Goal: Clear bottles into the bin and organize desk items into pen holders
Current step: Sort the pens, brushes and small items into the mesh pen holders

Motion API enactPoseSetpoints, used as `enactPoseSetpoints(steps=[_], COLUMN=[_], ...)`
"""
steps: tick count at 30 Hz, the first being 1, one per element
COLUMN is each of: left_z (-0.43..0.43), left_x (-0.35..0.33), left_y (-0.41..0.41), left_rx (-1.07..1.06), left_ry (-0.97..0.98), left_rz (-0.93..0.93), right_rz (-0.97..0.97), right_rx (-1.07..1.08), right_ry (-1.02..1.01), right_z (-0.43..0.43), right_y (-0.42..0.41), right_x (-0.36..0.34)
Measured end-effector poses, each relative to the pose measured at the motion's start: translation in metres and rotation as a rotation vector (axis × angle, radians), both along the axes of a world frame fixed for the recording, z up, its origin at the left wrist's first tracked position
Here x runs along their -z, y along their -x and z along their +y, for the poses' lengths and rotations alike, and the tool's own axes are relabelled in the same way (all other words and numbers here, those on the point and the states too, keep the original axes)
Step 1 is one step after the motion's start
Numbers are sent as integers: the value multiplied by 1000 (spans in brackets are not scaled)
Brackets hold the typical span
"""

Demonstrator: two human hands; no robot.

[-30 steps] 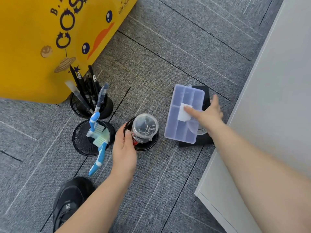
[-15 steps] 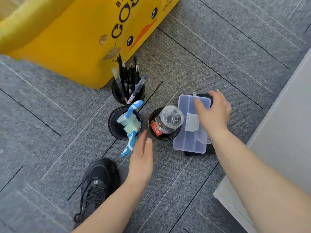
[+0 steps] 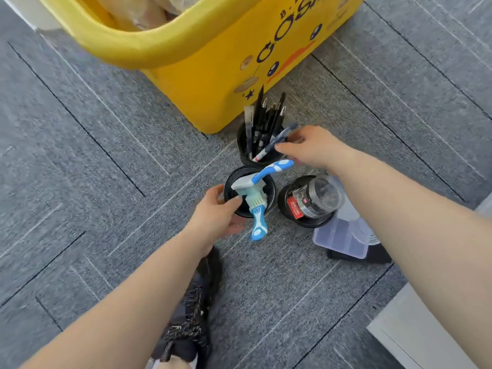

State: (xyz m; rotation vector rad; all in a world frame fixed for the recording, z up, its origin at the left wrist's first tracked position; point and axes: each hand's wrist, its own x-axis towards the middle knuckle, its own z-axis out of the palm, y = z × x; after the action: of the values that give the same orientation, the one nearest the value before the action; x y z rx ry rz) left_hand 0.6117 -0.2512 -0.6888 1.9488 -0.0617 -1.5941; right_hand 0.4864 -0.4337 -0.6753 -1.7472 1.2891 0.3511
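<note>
Three black mesh pen holders stand on grey carpet beside a yellow bin [image 3: 213, 83]. The far holder [image 3: 246, 149] is full of dark pens. The middle holder [image 3: 270, 186] holds blue-and-white brushes [image 3: 258, 206] that stick out over its rim. The right holder [image 3: 286, 195] carries a clear jar of clips [image 3: 316, 197] lying tilted in its mouth. My left hand [image 3: 217, 215] grips the near left rim of the middle holder. My right hand [image 3: 315, 147] curls around the right side of the pen-filled holder, fingertips touching a blue pen.
A clear plastic compartment box [image 3: 342, 235] lies on a black flat object [image 3: 378, 255], partly under my right forearm. My black shoe [image 3: 193, 310] is just below the holders. A white furniture edge [image 3: 426, 331] stands at the lower right.
The view swung toward the bin. My right hand left the compartment box and went to the pen-filled holder. My left hand moved from beside the jar holder to the brush holder's rim.
</note>
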Motion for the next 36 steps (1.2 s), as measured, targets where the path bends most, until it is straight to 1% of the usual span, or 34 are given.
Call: enactPoseSetpoints(steps=[3, 7, 9, 11, 13, 15, 17, 18, 20, 22, 25, 27, 29, 30, 32, 36], left_z=[-9, -3, 5, 14, 20, 24, 24, 22, 17, 6, -18, -33, -43, -46, -50, -48], left_x=[4, 7, 7, 5, 0, -5, -13, -16, -16, -16, -15, -10, -3, 1, 6, -1], left_y=[3, -6, -16, -25, -29, -33, -40, -46, -59, -71, -73, -66, -58, -54, -50, -53], left_rx=[47, -2, -8, 35, 85, 122, 145, 129, 43, 7, 66, 157, 216, 211, 174, 189], left_ry=[-13, 0, -18, -49, -64, -83, -119, -126, -93, -9, 73, 57, 14, 6, -5, 6], left_rz=[-25, -145, -171, -138, -57, 48, 136, 148, 91, -44, -138, -188, -243, -257, -280, -428], right_rz=[-6, -10, -49, -89, -81, -99, -137, -167, -195, -144, 13, 75, 113, 130, 147, 77], right_rx=[7, 48, 51, 52, -29, -77, -35, -4, 1, -116, -384, -486, -580, -617, -621, -423], right_ry=[-35, -33, -63, -90, -84, -128, -155, -133, -25, 97, 146, 161, 255, 324, 421, 384], right_z=[4, 6, 9, 15, 21, 24, 28, 29, 33, 39, 53, 63, 71, 74, 82, 97], right_y=[-7, -9, -9, -14, -23, -28, -28, -25, -17, -11, -14, -19, -24, -26, -28, -22], right_x=[1, 3, 3, 1, -1, 0, 1, 0, -5, -11, -14, -11, -6, -4, -3, -13])
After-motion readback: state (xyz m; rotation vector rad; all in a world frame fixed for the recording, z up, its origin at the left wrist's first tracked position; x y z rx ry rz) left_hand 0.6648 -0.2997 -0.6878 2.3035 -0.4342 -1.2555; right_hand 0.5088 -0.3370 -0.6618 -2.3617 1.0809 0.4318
